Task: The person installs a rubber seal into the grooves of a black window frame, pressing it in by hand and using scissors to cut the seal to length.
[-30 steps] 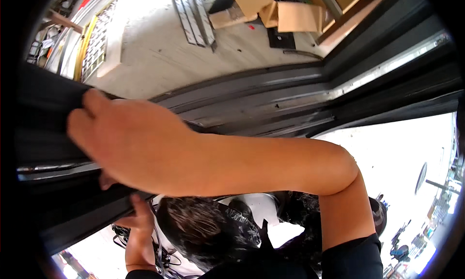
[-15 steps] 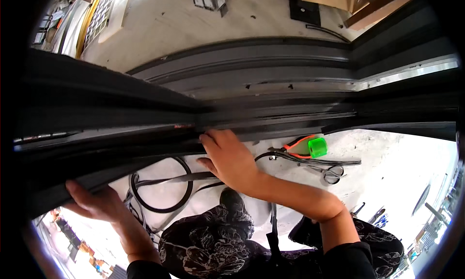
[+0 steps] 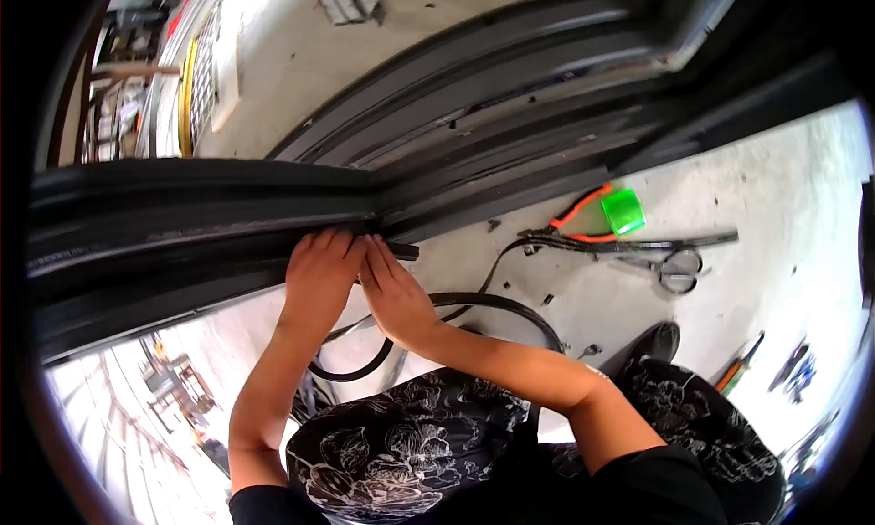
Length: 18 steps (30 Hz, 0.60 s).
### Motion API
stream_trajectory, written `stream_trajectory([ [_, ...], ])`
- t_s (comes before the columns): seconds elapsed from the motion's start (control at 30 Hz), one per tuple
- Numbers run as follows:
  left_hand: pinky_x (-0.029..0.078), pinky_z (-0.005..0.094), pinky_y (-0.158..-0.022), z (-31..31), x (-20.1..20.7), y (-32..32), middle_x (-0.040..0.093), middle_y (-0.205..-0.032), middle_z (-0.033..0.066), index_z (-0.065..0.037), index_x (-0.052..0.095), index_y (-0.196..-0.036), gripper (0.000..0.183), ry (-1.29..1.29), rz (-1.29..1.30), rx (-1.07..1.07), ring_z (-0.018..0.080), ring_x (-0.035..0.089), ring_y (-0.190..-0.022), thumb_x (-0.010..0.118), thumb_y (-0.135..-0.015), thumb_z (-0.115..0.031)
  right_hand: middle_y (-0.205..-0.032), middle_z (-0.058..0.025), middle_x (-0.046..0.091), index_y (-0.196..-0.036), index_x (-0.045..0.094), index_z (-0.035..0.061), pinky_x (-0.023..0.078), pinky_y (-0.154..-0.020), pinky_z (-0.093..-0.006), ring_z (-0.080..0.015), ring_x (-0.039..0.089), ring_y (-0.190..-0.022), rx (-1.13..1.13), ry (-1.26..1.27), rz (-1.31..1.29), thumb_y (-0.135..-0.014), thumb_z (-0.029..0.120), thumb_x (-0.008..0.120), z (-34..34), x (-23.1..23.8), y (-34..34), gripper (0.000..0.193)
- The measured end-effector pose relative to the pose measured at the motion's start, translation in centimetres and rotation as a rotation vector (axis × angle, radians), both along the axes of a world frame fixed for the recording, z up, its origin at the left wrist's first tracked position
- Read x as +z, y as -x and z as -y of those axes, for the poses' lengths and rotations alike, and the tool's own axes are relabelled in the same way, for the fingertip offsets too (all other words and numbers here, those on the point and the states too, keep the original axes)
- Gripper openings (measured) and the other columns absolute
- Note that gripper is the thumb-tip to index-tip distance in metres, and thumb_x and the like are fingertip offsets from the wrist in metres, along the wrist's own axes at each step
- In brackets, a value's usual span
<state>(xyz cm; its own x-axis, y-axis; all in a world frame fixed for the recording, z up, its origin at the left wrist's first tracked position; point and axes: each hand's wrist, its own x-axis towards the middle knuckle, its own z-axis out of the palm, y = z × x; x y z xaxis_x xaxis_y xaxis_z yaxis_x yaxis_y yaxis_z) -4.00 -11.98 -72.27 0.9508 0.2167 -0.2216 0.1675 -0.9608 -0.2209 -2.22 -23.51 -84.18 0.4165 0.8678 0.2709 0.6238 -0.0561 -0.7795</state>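
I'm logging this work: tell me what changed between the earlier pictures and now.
The right hand moved rightward along the black frame toward its corner; then the left hand followed, and both now rest side by side there. The scissors and pliers lie on the floor as just before.

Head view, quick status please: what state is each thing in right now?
Left hand: fingers bent, at the dark frame near its corner
Right hand: close beside the left, fingers together
Short strip end: sticking out beyond the fingers
Orange-handled pliers: on the floor, handles spread
Green piece: near the pliers' handle ends
Scissors: on the floor, blades unclear
Black strip: curved
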Motion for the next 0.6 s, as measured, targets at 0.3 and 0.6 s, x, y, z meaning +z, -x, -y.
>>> stream_trajectory([
  [0.3,0.047,0.0366,-0.076,-2.3,-3.8,1.2,0.061,-0.084,0.0029,-0.012,0.071,-0.094,0.023,-0.185,-0.125,-0.114,0.0205,0.059,-0.087,0.062,-0.074,-0.017,-0.130,-0.0203,0.051,-0.106,0.061,-0.0025,0.046,-0.098,-0.0406,-0.0339,0.051,-0.119,0.140,0.110,-0.171,-0.080,0.012,0.056,9.1,-1.8,1.4,0.030],
  [0.6,0.045,0.0367,-0.076,-2.2,-5.1,2.1,0.056,-0.090,0.0044,-0.022,0.072,-0.112,0.034,-0.277,-0.167,-0.285,0.0236,0.054,-0.095,0.059,-0.081,-0.020,-0.104,-0.0151,0.058,-0.091,0.059,0.0010,0.050,-0.082,-0.0433,-0.0338,0.058,-0.098,0.226,0.258,-0.327,-0.077,0.011,0.065,8.1,-1.8,1.1,0.018],
])
